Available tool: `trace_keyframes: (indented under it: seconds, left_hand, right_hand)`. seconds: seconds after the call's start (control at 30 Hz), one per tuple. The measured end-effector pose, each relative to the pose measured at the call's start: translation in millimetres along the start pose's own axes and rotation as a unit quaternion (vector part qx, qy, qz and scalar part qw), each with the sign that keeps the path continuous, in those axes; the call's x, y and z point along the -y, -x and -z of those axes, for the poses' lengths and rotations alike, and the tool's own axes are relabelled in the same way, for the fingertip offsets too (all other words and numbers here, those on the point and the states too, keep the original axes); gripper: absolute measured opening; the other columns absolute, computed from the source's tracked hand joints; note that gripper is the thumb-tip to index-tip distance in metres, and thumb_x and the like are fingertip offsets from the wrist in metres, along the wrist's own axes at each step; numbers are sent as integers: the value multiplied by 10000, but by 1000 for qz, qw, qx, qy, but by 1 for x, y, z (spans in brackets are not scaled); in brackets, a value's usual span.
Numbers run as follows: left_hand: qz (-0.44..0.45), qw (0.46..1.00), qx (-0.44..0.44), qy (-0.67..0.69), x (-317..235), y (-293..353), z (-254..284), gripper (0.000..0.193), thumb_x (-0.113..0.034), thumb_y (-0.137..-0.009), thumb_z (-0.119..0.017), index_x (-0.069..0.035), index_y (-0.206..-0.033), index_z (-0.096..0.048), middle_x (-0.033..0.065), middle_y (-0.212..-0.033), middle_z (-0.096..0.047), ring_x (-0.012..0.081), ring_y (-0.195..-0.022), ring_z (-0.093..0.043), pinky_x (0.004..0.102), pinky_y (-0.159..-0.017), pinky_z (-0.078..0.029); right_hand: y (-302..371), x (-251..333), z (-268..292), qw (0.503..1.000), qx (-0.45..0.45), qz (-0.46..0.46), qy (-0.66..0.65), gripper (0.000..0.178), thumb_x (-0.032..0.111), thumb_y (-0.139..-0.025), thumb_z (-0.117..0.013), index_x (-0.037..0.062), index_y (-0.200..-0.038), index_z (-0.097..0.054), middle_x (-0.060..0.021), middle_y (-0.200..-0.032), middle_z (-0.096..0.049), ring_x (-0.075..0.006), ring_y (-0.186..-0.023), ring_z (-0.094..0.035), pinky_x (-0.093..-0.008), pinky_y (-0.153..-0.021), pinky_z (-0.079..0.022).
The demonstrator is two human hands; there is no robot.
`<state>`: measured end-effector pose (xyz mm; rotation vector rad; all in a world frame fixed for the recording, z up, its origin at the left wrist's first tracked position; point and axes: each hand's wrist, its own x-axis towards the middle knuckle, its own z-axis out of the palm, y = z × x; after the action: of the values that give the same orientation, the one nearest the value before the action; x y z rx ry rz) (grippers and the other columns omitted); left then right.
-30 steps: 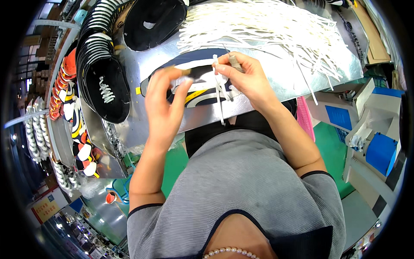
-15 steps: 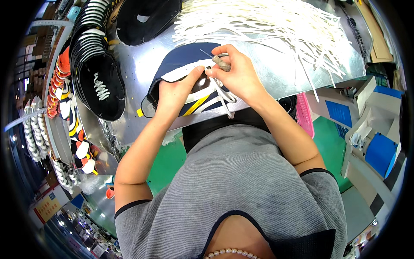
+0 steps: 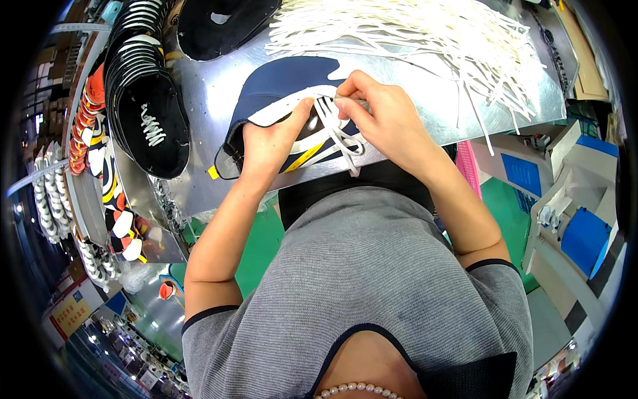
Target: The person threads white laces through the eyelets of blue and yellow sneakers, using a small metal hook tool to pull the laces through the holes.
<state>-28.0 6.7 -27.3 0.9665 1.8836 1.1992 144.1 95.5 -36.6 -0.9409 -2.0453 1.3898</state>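
Observation:
A navy, white and yellow shoe upper (image 3: 282, 76) lies on its side on the metal table. My left hand (image 3: 269, 143) grips it, thumb pressed along the white eyelet strip and the fingers hidden inside. White shoelace (image 3: 344, 138) crosses the opening in several strands, its loose end hanging toward the table's near edge. At the eyelets, my right hand (image 3: 389, 120) is closed, thumb and forefinger pinched together by the lace. An awl-like tool with a tan handle sits in this hand, mostly covered by the fingers; its thin metal shaft is out of sight.
White laces (image 3: 405, 33) are heaped across the far right of the table (image 3: 425, 103). Nested black laced uppers (image 3: 149, 126) form a row at left, and another black upper (image 3: 226, 26) lies at the back. A pink basket (image 3: 467, 169) stands below the table's right side.
The tool's shaft, visible above the upper earlier, is now hidden. My right hand has turned and its fingers have closed in by the eyelets. My left hand keeps its grip.

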Motion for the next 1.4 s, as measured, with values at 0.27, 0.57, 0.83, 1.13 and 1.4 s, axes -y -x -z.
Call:
trace_keyframes:
  seconds: [0.27,0.57,0.83,1.13,1.4]
  left_hand:
    - [54,990,118,51,1,-1,12,118,-119,-950,-643,-10,-925,-680,37,-815,-691,68,-591,-577,236,-531,-446]
    - [78,981,174,43,0,0,9,230,-223,-973,-593,-9,-943,-671,20,-788,-665,82,-692,-593,252,-619,-455]
    - [108,983,116,94,-8,2,-3,279,-133,-860,-754,-11,-1101,-685,64,-1049,-692,142,-953,-631,294,-852,-499]
    - [171,885,317,296,-18,9,41,291,-120,-850,-670,4,-1113,-646,61,-1041,-650,157,-951,-589,300,-922,-475]
    - [-138,872,7,469,-84,62,121,193,56,-758,-653,12,-925,-568,59,-938,-516,193,-797,-512,336,-746,-451]
  right_hand:
    - [-23,3,10,994,105,1,36,199,201,-888,-613,10,-917,-659,-159,-767,-698,-370,-745,-675,-462,-691,-514]
    - [-30,15,22,959,174,8,225,226,241,-935,-575,29,-958,-652,-117,-684,-640,-281,-672,-642,-384,-637,-488]
    - [-21,-18,-13,999,-39,24,8,240,266,-1002,-517,63,-1101,-600,-130,-778,-675,-327,-782,-672,-411,-732,-507]
    - [-35,-29,-17,993,-74,-29,84,270,274,-1018,-481,45,-1093,-601,-91,-729,-648,-254,-719,-646,-378,-715,-490]
    - [-35,-22,-20,988,-136,-54,58,240,259,-1017,-516,58,-1100,-617,-47,-721,-646,-176,-659,-604,-322,-663,-480]
